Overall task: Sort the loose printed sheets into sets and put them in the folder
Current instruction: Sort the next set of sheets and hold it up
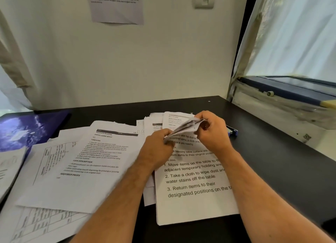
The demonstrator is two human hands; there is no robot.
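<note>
Both hands pinch one crumpled printed sheet (183, 129) above the black desk (272, 161): left hand (158, 148) at its lower corner, right hand (212, 130) at its upper edge, fingers curled tight on the paper. Loose sheets (87, 166) lie spread below. The blue folder (27, 130) lies closed at the far left, contents unseen.

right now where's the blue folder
In the head view, the glossy blue folder lies at the far left of the black table, against the wall, its near edge tucked under the loose printed sheets.
</note>
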